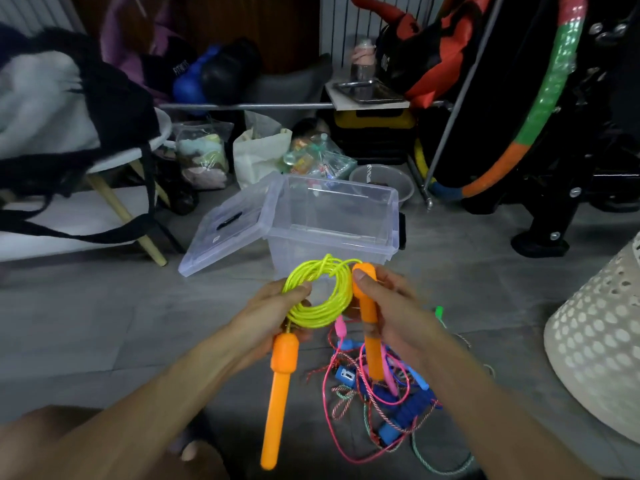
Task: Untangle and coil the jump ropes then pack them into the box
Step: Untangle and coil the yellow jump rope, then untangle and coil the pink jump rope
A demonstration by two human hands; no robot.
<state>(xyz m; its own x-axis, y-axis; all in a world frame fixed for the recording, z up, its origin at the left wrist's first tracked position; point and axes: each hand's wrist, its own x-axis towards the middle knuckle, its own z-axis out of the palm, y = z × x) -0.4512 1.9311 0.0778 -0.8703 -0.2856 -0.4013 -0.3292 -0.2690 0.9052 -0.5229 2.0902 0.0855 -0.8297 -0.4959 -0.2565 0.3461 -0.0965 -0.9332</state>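
A neon yellow jump rope (320, 289) is wound into a coil in front of me. My left hand (273, 313) pinches the coil's left side, and one orange handle (278, 393) hangs down below it. My right hand (391, 306) grips the other orange handle (369, 317) upright beside the coil. Just beyond stands the clear plastic box (346, 223), open, with its lid (228, 230) leaning against its left side. On the floor under my hands lies a tangle of pink, blue and striped jump ropes (381, 393).
A white perforated basket (595, 341) stands at the right. A chair with a black bag (69, 133) is at the left. Plastic bags (259, 150), a small clear bowl (384, 181) and a rack with a hula hoop (540, 109) crowd the back.
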